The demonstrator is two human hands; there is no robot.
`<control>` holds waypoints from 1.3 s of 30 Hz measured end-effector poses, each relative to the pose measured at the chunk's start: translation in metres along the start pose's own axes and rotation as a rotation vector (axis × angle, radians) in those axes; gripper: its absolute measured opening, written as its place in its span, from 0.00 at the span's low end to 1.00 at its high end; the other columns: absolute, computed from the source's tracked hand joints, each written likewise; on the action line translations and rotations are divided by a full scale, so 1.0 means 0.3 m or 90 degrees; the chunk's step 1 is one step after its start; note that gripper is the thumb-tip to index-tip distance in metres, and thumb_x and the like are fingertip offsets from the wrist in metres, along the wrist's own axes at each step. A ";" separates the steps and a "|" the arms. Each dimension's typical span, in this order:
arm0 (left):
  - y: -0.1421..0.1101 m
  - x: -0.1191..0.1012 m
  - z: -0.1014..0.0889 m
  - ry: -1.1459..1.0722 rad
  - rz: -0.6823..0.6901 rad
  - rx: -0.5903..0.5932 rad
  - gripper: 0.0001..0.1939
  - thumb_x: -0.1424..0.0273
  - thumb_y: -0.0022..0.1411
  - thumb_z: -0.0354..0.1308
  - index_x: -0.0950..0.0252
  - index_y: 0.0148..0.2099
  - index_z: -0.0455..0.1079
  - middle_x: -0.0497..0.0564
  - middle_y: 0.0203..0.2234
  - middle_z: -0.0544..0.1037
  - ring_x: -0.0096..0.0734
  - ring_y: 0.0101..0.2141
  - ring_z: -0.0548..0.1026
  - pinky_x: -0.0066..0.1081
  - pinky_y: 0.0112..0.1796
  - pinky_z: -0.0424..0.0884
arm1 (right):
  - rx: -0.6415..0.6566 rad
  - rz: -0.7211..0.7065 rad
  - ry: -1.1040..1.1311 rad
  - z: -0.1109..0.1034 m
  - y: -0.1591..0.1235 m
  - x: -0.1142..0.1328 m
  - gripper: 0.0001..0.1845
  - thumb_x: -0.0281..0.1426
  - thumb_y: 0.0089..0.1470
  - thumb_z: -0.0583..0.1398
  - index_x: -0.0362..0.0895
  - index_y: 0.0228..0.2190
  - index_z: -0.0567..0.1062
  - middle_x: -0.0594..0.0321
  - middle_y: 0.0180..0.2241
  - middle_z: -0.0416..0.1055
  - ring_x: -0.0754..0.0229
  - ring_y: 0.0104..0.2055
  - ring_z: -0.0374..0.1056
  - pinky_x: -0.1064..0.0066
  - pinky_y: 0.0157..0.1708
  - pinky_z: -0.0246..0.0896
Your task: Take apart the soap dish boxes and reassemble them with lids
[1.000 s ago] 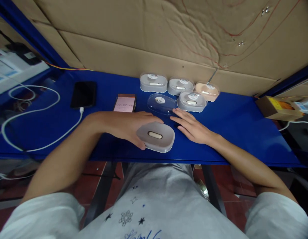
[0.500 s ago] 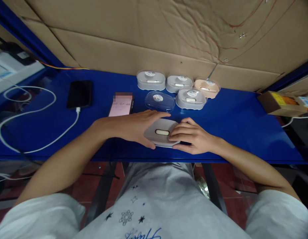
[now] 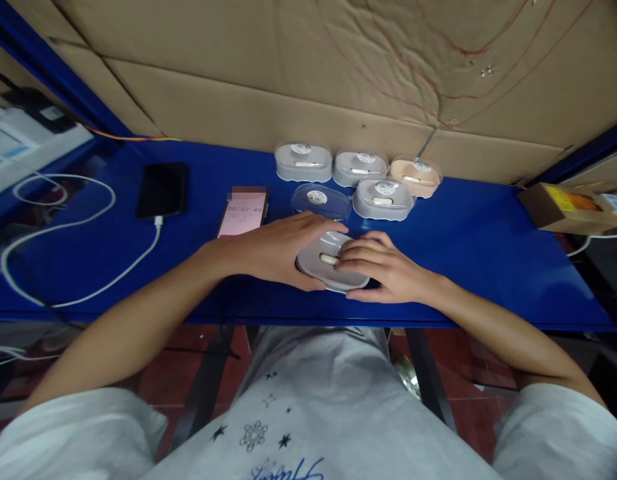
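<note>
1. Our left hand (image 3: 281,250) grips the left end of a grey box (image 3: 322,274).
2. Our right hand (image 3: 388,270) grips its right end, fingers over the top.
3. The box, near the front of the blue table (image 3: 488,253), seems tilted, though our hands hide part.
4. A clear lid (image 3: 331,208) lies just behind.

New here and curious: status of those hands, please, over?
Left hand and right hand: gripping grey container, opposite ends. Clear lid: lying just beyond it.
</note>
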State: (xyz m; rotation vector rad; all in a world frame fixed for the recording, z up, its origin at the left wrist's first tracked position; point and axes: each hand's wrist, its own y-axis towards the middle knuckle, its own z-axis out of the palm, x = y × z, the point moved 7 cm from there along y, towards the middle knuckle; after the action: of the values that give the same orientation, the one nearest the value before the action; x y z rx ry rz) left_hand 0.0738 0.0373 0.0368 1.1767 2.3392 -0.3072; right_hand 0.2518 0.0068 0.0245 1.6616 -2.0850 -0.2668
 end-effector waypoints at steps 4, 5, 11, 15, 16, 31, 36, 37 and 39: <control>0.000 -0.005 -0.005 -0.011 0.010 -0.017 0.48 0.52 0.62 0.74 0.57 0.77 0.58 0.62 0.71 0.70 0.57 0.69 0.68 0.50 0.69 0.62 | 0.027 0.007 -0.023 0.011 -0.004 0.000 0.23 0.41 0.74 0.61 0.51 0.65 0.73 0.57 0.57 0.82 0.50 0.63 0.74 0.50 0.67 0.55; -0.001 -0.003 -0.001 -0.014 0.007 -0.011 0.50 0.51 0.62 0.74 0.57 0.78 0.56 0.62 0.72 0.68 0.58 0.70 0.67 0.50 0.69 0.61 | 0.029 0.005 -0.032 0.012 -0.006 -0.001 0.21 0.41 0.74 0.60 0.52 0.63 0.74 0.58 0.55 0.83 0.50 0.62 0.75 0.50 0.67 0.56; -0.023 0.024 -0.001 -0.005 -0.025 -0.029 0.60 0.50 0.58 0.78 0.53 0.81 0.48 0.63 0.76 0.58 0.62 0.74 0.61 0.52 0.70 0.63 | -0.059 0.039 -0.127 -0.062 -0.036 -0.055 0.12 0.40 0.72 0.59 0.50 0.50 0.79 0.58 0.45 0.85 0.49 0.51 0.79 0.50 0.59 0.61; -0.043 0.026 -0.015 0.029 -0.028 -0.010 0.33 0.59 0.63 0.75 0.55 0.67 0.73 0.58 0.65 0.71 0.55 0.65 0.71 0.47 0.65 0.67 | -0.107 0.076 -0.138 -0.121 -0.062 -0.113 0.11 0.39 0.71 0.60 0.49 0.46 0.80 0.58 0.43 0.85 0.51 0.46 0.79 0.51 0.57 0.63; -0.046 0.021 -0.007 0.015 -0.022 0.028 0.26 0.62 0.64 0.74 0.55 0.63 0.77 0.56 0.62 0.74 0.51 0.62 0.74 0.43 0.63 0.69 | -0.106 0.083 -0.132 -0.127 -0.066 -0.124 0.11 0.39 0.71 0.60 0.49 0.46 0.81 0.58 0.43 0.85 0.50 0.45 0.79 0.52 0.57 0.63; -0.073 -0.040 0.078 -0.137 0.005 0.262 0.12 0.74 0.63 0.69 0.55 0.46 0.87 0.48 0.36 0.85 0.33 0.36 0.81 0.26 0.38 0.73 | 0.000 0.093 -0.063 0.020 -0.020 -0.126 0.21 0.42 0.75 0.60 0.48 0.62 0.79 0.52 0.60 0.81 0.46 0.66 0.74 0.49 0.65 0.63; -0.074 -0.034 0.077 -0.114 -0.008 0.235 0.17 0.74 0.62 0.69 0.59 0.53 0.84 0.50 0.39 0.85 0.34 0.36 0.82 0.26 0.38 0.74 | 0.004 0.120 -0.026 0.028 -0.019 -0.153 0.29 0.44 0.76 0.56 0.48 0.72 0.68 0.46 0.77 0.59 0.45 0.79 0.56 0.47 0.73 0.61; -0.074 -0.030 0.076 -0.106 -0.017 0.231 0.17 0.73 0.62 0.69 0.59 0.54 0.84 0.50 0.40 0.86 0.34 0.37 0.82 0.27 0.38 0.73 | -0.004 0.134 -0.033 0.015 -0.024 -0.166 0.30 0.44 0.76 0.55 0.49 0.73 0.66 0.47 0.78 0.57 0.44 0.80 0.55 0.45 0.74 0.59; -0.074 -0.021 0.072 -0.092 -0.034 0.224 0.17 0.71 0.64 0.69 0.59 0.55 0.82 0.50 0.42 0.86 0.35 0.39 0.82 0.28 0.39 0.73 | -0.033 0.179 -0.073 -0.024 -0.044 -0.213 0.32 0.44 0.76 0.55 0.52 0.75 0.63 0.49 0.78 0.57 0.41 0.80 0.53 0.39 0.76 0.54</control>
State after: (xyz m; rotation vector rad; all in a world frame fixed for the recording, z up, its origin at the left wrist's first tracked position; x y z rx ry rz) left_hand 0.0664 0.0107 0.0214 1.2031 2.2498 -0.8222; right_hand 0.2773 0.0656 0.0105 1.3307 -2.3417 -0.3270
